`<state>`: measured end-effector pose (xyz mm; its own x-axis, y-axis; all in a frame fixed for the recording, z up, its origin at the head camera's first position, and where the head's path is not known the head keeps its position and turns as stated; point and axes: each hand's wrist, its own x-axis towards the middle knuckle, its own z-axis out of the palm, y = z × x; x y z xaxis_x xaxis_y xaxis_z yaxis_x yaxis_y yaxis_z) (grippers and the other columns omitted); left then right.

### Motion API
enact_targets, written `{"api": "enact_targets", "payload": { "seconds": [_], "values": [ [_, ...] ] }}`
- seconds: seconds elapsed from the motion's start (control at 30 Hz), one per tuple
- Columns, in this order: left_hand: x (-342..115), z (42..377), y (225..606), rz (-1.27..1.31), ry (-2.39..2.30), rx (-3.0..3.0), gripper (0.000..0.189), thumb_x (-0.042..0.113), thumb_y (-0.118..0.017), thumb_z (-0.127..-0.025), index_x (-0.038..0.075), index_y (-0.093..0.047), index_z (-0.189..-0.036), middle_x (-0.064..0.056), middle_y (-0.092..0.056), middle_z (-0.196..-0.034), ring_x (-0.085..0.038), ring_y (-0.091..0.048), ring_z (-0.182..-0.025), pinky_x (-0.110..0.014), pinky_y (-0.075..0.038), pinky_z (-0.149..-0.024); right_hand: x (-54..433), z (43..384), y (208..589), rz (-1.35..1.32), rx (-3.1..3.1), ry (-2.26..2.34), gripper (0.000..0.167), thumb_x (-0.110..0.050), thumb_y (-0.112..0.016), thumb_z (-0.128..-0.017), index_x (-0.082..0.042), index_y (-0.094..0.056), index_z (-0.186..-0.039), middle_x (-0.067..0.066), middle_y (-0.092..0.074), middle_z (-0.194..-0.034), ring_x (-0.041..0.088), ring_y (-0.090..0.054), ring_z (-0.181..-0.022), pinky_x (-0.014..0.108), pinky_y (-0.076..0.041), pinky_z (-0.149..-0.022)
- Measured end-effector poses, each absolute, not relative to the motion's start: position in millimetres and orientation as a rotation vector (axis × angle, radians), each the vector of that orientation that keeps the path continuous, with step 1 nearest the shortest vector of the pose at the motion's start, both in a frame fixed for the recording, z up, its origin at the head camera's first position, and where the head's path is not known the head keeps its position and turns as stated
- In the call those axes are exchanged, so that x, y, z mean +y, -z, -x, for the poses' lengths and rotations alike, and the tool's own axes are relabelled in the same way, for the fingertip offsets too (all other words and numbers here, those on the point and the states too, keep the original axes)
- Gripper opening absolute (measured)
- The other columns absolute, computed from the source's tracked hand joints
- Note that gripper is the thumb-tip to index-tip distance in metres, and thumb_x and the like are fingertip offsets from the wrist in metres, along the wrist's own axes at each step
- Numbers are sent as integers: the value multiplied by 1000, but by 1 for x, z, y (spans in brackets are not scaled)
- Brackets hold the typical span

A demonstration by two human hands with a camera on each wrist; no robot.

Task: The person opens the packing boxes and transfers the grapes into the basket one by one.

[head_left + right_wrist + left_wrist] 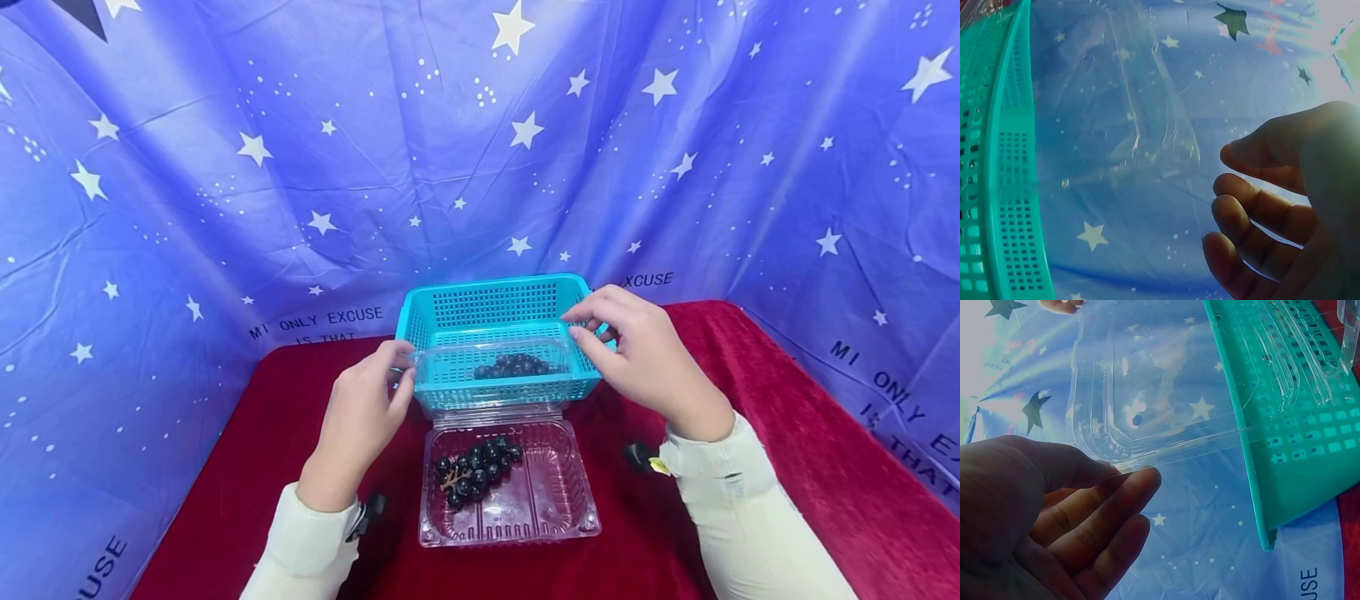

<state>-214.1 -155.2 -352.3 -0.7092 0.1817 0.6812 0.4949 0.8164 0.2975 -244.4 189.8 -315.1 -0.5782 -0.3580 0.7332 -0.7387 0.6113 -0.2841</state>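
As the left hand (365, 412) pinches its corner, likely for support, the lid (491, 385) stands raised from the box (551, 479); the right hand (641, 358) hovers beside it, holding nothing.

Shows a creased blue-violet backdrop (420, 167) across the far side and along left and right, printed with white stars (513, 29). Carries black lettering (316, 323) low down, including "ONLY EXCUSE". Spreads nearer into a plush red cloth (810, 433).
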Motion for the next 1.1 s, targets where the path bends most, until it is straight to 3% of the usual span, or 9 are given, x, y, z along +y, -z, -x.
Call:
{"api": "enact_targets", "payload": {
  "seconds": [0.3, 1.1],
  "values": [
    [-154, 215, 352, 518, 617, -2323, 20, 6, -71, -94, 11, -67, -112, -5, -76, -94, -14, -73, -76, -31, -64, -70, 180, 231, 312, -905, -2215, -768, 18, -11, -74, -92, -20, -76, -108, -8, -67, -107, 1, -63, -88, 29, -58, -66],
    [-155, 214, 352, 520, 609, -2327, 20, 6, -71, -94, 8, -68, -113, -5, -76, -95, -15, -74, -80, -30, -64, -69, 141, 220, 325, -1163, -2188, -719, 14, -9, -75, -90, -17, -75, -101, -8, -66, -101, 5, -63, -85, 24, -55, -71]
  ]
}}
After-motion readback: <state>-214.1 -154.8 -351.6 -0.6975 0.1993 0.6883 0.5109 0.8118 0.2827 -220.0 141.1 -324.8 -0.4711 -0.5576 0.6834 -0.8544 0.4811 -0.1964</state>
